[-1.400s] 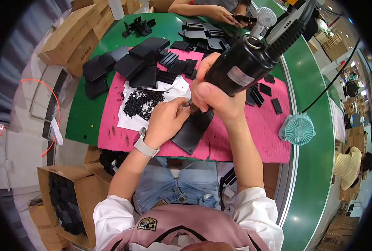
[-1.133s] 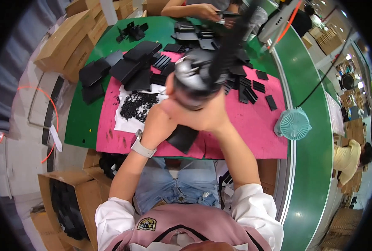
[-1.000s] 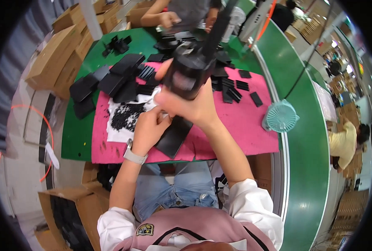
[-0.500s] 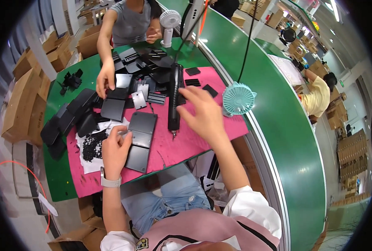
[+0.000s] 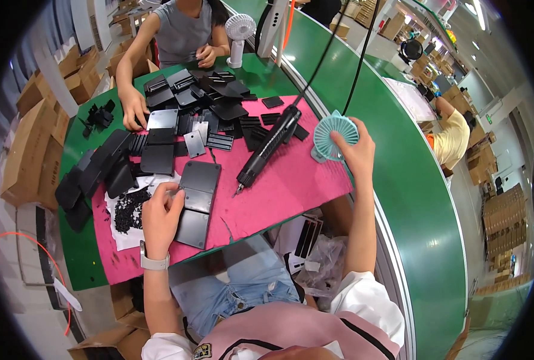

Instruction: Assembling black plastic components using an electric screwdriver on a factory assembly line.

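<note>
1. Left hand (image 5: 161, 214): resting on the pink mat (image 5: 291, 186), fingers curled, fingertips pinching the left edge of a flat black panel (image 5: 195, 203). White wristwatch (image 5: 153, 262) on that wrist.
2. Black panel: lies flat on the mat, long axis running from near the person toward the far side, made of about three sections end to end. Sits just right of the left hand.
3. Right hand (image 5: 356, 151): reached out to the right edge of the mat, fingers closed around the rim of a small teal fan (image 5: 333, 135). Fan is tilted, grille facing the camera, at the border of mat and green conveyor belt (image 5: 423, 198).
4. Electric screwdriver (image 5: 268, 146): black, hangs slanted over the mat on its cable, tip down and close to the mat, between the panel and the fan. Neither hand touches it.
5. Heap of small black parts (image 5: 126, 209) on white paper, just left of the left hand.
6. Stacks of black plates (image 5: 108, 165) to the far left of the mat; more loose black pieces across the far end.
7. A second person sits at the far end of the table, one hand (image 5: 136, 114) on the black parts there; a white fan (image 5: 239, 33) stands beside them
</note>
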The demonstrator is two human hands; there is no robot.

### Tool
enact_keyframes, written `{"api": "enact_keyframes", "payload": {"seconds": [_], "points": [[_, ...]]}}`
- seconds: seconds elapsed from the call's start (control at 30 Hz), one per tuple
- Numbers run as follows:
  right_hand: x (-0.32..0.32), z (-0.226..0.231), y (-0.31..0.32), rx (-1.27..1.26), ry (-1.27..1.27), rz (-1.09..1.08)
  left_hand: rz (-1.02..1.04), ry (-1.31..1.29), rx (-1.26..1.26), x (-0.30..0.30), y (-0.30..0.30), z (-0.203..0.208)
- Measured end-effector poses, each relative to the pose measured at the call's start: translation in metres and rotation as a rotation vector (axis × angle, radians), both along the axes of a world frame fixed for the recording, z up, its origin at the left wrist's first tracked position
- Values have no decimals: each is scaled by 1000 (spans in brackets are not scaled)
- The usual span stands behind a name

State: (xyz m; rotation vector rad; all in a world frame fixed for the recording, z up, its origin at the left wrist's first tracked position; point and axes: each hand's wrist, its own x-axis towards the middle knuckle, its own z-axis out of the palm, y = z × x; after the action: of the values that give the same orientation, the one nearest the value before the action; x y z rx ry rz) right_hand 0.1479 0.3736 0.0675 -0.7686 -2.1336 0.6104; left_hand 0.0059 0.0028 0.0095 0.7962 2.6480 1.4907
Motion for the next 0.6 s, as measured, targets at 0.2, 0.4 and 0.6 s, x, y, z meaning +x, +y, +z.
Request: {"api": "enact_keyframes", "payload": {"seconds": [0.2,0.4,0.6], "points": [[-11,4,-4,77,-144,-59,2,-18,11,-1,3,0],[-16,-6,-6,169,-30,19,15,0,20,-1,2,-3],[-16,-4,-21,376,63,-2,15,-16,-19,2,5,5]]}}
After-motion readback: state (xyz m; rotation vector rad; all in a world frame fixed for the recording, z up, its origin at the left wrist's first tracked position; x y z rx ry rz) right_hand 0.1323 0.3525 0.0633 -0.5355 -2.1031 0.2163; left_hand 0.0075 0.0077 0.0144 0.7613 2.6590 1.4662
